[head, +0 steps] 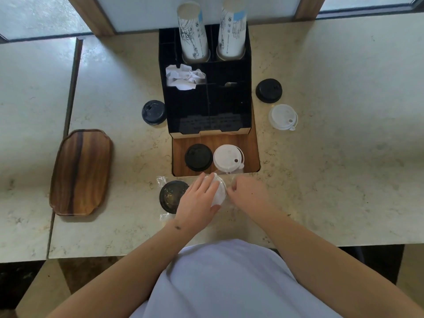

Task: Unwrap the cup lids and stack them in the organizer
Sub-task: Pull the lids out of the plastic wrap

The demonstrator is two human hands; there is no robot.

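Observation:
My left hand (pixel 197 198) rests over a white cup lid (pixel 219 192) on the counter, fingers curved round it. My right hand (pixel 246 191) pinches the clear plastic wrap (pixel 229 203) beside that lid. A black lid in clear wrap (pixel 171 196) lies just left of my left hand. In the wooden front tray of the black organizer (pixel 249 115) sit a black lid (pixel 198 157) and a white lid (pixel 228 158).
Loose lids lie around the organizer: a black lid (pixel 153 112) to its left, a second black lid (pixel 269 90) and a white lid (pixel 283 117) to its right. Two stacks of paper cups (pixel 195 31) stand at the back, crumpled paper (pixel 183 76) in one compartment. A wooden tray (pixel 81 172) lies left.

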